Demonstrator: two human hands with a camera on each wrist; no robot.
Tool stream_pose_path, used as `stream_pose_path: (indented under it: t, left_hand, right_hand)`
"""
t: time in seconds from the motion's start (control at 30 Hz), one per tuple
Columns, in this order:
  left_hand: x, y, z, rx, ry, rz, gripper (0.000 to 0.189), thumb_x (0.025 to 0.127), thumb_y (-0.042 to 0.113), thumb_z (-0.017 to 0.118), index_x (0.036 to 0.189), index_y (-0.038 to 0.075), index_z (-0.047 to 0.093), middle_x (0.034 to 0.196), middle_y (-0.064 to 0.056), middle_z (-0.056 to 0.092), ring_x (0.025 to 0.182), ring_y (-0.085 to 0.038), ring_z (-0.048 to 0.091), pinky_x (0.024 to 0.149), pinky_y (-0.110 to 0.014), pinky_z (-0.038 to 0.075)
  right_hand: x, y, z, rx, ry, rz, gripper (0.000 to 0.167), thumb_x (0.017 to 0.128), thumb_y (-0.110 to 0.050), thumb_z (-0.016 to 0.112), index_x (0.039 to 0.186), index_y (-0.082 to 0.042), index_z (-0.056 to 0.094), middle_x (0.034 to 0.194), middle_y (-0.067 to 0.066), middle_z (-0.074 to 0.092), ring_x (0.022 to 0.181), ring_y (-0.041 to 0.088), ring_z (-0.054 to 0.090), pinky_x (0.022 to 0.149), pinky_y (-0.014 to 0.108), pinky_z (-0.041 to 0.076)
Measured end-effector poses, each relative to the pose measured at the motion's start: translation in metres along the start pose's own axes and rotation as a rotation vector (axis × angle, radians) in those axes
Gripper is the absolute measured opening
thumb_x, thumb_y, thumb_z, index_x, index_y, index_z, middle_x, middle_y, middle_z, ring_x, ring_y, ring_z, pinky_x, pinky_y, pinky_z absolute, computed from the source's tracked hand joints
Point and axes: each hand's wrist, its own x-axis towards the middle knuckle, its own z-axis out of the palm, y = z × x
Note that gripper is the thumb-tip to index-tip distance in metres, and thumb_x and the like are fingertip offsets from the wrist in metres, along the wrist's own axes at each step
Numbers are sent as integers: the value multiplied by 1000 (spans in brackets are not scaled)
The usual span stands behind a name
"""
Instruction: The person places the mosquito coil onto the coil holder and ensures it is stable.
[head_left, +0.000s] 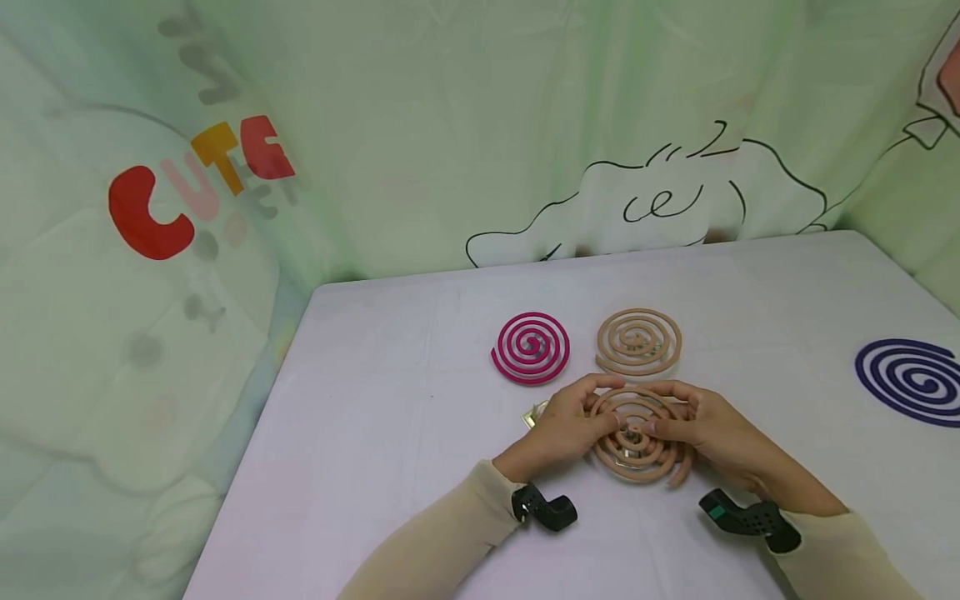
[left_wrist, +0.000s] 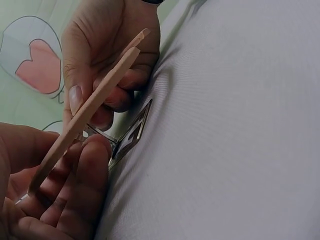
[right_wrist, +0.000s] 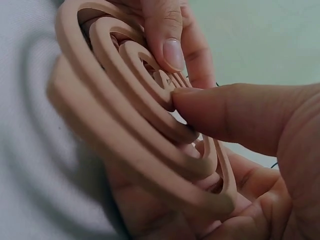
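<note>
A tan mosquito coil (head_left: 633, 478) is held between both hands, tilted in the left wrist view. The left hand (head_left: 566, 423) grips its left side, thumb on the upper face and fingers beneath. The right hand (head_left: 708, 427) grips the right side, its thumb pressed near the spiral's centre in the right wrist view. Just below the coil, the left wrist view shows a shiny metal coil stand (left_wrist: 134, 134) with a thin raised strip by the left fingertips. Another metal piece (head_left: 531, 415) peeks out beside the left hand, mostly hidden by it.
Behind the hands lie a magenta coil (head_left: 558, 350) and a second tan coil (head_left: 637, 371), each with metal showing through its gaps. A dark blue coil (head_left: 892, 404) lies at the right. White cloth covers the table (head_left: 390, 400); a printed curtain (head_left: 420, 142) hangs behind it.
</note>
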Motion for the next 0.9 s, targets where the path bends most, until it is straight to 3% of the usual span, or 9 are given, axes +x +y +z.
stream_pose_path:
  t: [0.27, 0.63, 0.9]
  left_hand:
    - [0, -1, 0, 73, 24, -4, 43, 97, 12, 69, 139, 14, 61, 93, 9, 63, 72, 2, 56, 66, -16, 46]
    - [0, -1, -2, 120, 25, 1, 45, 96, 15, 68, 140, 14, 60, 100, 9, 62, 72, 3, 57, 65, -16, 47]
    - [0, 9, -4, 188, 40, 23, 48, 93, 10, 67, 141, 11, 59, 120, -3, 65, 83, 5, 60, 70, -16, 52]
  right_hand:
    - [-2, 0, 0, -22, 47, 3, 72, 102, -12, 66, 155, 11, 23, 85, 13, 67, 62, 25, 68, 54, 53, 59]
    - [-2, -3, 4, -106, 100, -9, 70, 100, -13, 69, 154, 8, 29, 86, 15, 66, 62, 28, 67, 52, 52, 58]
    - [-3, -9, 7, -290, 210, -23, 64, 98, -14, 71, 151, 5, 40, 95, 16, 67, 62, 26, 66, 55, 39, 58]
